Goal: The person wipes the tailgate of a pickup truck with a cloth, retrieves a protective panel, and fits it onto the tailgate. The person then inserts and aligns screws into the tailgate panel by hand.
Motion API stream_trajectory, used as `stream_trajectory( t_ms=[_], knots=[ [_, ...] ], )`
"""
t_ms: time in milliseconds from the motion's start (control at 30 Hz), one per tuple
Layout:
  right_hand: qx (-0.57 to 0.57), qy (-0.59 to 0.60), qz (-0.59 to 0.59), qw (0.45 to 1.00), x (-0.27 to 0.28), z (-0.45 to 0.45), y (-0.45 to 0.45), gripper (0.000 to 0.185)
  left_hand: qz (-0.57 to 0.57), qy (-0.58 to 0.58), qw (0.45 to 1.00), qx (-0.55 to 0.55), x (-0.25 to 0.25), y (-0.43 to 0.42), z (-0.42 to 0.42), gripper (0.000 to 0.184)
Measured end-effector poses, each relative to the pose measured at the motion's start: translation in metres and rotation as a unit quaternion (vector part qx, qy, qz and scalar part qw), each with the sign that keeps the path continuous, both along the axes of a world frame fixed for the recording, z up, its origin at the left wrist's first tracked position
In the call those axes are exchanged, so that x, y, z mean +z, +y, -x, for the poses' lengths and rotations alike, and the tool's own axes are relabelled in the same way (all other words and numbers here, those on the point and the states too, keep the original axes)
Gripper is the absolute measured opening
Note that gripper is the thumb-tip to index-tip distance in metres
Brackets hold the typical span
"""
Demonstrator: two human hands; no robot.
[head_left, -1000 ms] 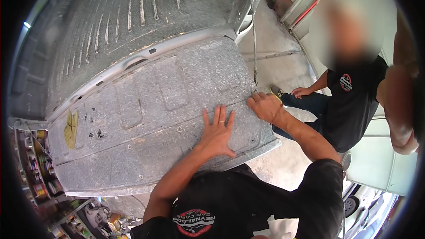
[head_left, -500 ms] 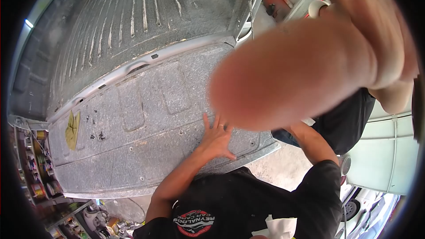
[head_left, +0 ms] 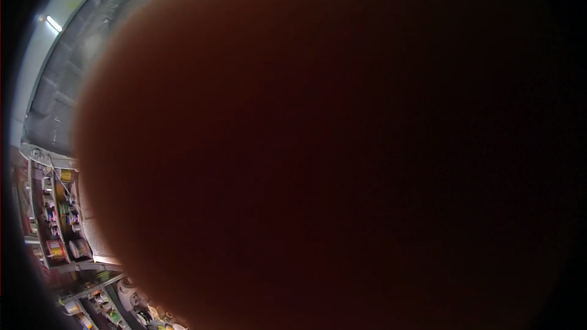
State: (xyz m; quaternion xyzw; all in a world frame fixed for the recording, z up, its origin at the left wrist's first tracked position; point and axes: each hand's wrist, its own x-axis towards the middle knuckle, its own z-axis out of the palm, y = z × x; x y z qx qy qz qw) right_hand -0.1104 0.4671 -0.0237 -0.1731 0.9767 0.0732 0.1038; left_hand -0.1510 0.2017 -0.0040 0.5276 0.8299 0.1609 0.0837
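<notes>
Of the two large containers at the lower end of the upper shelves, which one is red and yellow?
The left container; the right container, close beside it, looks pale grey.

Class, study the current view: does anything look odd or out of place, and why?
Yes: a blurred, dark reddish shape, probably skin, fills most of the view, apparently too close to the lens. The shelves at left show nothing clearly askew.
</notes>
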Motion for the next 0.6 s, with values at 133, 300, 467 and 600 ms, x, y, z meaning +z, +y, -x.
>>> stream_trajectory(
  t_ms=[133, 300, 467, 600],
  knots=[
    [-0.061, -0.012, -0.003, 0.998, 0.005, -0.004, -0.004, 0.034, -0.067, 0.022, 0.997, -0.021, -0.027, -0.009, 0.009, 0.074],
    [-0.140, -0.020, 0.097, 0.985, -0.008, -0.006, -0.001, 0.030, -0.211, -0.178, 0.904, 0.327, -0.028, -0.094, 0.044, 0.034],
    [-0.221, 0.018, 0.178, 0.959, 0.022, -0.023, -0.012, 0.034, -0.153, 0.106, 0.777, 0.602, -0.096, -0.304, 0.128, 0.043],
    [-0.205, 0.104, 0.213, 0.950, 0.003, -0.036, -0.007, 0.027, -0.047, 0.058, 0.742, 0.666, -0.099, -0.421, 0.158, 0.038]
  ],
)
